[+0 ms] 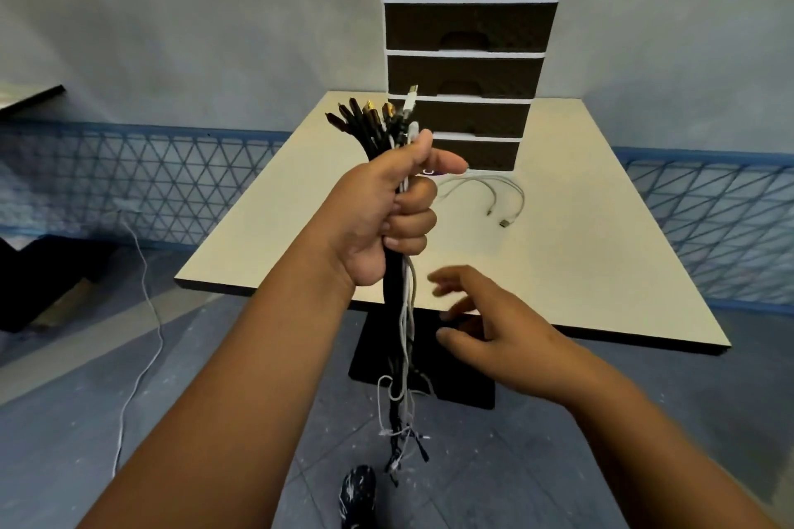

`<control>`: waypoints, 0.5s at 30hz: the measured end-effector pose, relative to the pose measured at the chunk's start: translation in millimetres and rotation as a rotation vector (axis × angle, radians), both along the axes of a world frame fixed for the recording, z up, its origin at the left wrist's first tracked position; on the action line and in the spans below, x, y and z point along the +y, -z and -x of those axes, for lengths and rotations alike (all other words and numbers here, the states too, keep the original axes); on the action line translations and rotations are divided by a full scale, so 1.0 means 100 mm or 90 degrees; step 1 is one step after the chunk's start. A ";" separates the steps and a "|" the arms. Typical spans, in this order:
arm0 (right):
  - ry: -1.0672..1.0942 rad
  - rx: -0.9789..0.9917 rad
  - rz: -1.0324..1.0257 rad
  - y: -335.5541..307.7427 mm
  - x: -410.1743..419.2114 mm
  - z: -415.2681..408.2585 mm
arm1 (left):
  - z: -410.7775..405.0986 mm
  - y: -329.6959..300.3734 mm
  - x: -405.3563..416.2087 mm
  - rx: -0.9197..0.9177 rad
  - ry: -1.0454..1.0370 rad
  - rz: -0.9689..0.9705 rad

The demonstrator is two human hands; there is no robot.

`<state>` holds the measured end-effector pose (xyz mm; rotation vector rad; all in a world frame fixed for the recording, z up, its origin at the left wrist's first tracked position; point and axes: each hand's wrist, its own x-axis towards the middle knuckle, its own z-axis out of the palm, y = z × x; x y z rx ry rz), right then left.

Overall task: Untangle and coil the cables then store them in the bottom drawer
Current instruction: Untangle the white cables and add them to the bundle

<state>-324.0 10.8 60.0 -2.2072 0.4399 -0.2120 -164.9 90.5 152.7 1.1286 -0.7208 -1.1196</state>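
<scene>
My left hand point(389, 208) grips a thick bundle of black and white cables point(401, 339), held upright in front of the table. Plug ends fan out above my fist, and the rest hangs straight down past the table edge with tangled ends near the floor. My right hand point(485, 326) hovers just right of the hanging bundle, fingers spread and relaxed, holding nothing. A white multi-head cable point(500, 198) lies loose on the table. Behind it stands the drawer unit point(468, 69), white-framed with dark fronts; its bottom drawer point(477, 152) is closed.
The beige table point(580, 249) stands on a black pedestal base point(455, 382). A thin white cord point(144, 314) runs across the grey floor at left. A blue lattice fence point(150, 185) lines the wall. A dark shoe point(358, 494) shows at the bottom.
</scene>
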 end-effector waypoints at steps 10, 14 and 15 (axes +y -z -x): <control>0.083 -0.188 -0.209 0.47 0.12 -0.47 | 0.01 -0.12 -0.30 0.114 -0.054 0.076; 0.089 -0.098 -0.204 0.79 0.00 -0.39 | -0.18 -0.30 -0.32 0.161 -0.078 0.158; 0.086 -0.063 -0.210 0.90 -0.02 -0.36 | -0.24 -0.35 -0.31 0.162 -0.083 0.177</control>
